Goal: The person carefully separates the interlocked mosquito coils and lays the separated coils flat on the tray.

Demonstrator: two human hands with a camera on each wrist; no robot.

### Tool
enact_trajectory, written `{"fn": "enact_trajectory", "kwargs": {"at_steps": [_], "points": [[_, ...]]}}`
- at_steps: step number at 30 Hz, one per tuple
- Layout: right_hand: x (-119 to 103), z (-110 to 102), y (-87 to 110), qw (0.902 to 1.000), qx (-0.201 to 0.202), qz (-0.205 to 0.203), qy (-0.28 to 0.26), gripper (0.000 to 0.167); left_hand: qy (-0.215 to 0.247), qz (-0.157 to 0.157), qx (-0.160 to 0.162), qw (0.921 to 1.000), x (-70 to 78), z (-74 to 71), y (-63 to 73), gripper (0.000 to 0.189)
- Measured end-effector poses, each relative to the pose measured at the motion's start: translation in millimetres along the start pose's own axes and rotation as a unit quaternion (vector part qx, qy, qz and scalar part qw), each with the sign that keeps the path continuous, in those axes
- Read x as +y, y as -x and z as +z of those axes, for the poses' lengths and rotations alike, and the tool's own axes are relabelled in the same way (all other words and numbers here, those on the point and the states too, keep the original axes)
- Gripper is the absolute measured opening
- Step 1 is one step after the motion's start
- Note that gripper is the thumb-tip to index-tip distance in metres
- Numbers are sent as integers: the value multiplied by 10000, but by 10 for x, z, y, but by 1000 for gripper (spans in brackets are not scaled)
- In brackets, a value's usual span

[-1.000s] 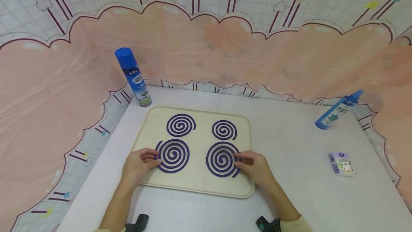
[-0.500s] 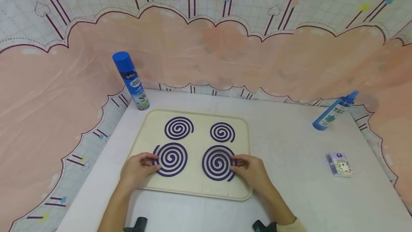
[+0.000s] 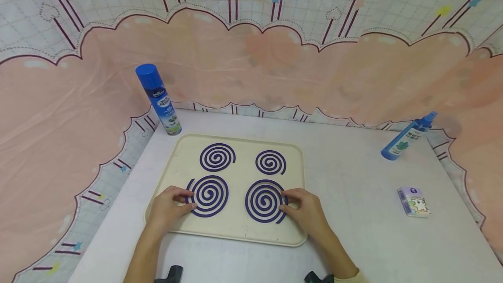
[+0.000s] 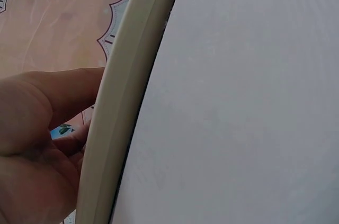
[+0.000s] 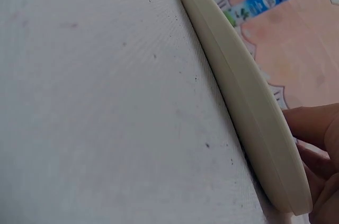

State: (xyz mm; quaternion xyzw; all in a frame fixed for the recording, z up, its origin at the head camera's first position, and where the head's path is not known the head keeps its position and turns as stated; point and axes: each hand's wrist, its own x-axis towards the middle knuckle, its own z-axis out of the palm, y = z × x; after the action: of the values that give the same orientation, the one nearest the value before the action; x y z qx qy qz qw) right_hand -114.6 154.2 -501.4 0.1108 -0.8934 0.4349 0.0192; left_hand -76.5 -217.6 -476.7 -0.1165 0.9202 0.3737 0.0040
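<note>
On a cream tray (image 3: 239, 226) lie two smaller coils at the back, a left one (image 3: 217, 157) and a right one (image 3: 270, 162), and two larger dark purple mosquito coils in front. My left hand (image 3: 167, 208) pinches the outer left edge of the front left mosquito coil (image 3: 210, 213). The front right mosquito coil (image 3: 263, 219) has its right edge between the thumb and fingers of my right hand (image 3: 308, 211). In the left wrist view the tray's rim (image 4: 119, 97) hides the left fingertips. The rim (image 5: 249, 102) hides the right ones too.
A blue spray can (image 3: 159, 99) stands at the back left of the white table (image 3: 353, 230). Toward the back right is a blue spray bottle (image 3: 408, 136). A small purple and white box (image 3: 414, 202) lies on the right side.
The head view has shifted slightly. The front right mosquito coil has slid a little left and toward me in my right hand. My left hand keeps its pinch on the front left coil.
</note>
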Motion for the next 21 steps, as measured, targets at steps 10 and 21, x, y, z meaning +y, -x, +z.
{"fn": "enact_trajectory", "kwargs": {"at_steps": [10,21], "points": [[-72,43,28,9990,107,-187,381,35,-12,-36,-56,10000,8,-1,-2,27],[-67,46,42,9990,7,-44,434,40,-86,-1,-181,9998,11,-11,-15,29]]}}
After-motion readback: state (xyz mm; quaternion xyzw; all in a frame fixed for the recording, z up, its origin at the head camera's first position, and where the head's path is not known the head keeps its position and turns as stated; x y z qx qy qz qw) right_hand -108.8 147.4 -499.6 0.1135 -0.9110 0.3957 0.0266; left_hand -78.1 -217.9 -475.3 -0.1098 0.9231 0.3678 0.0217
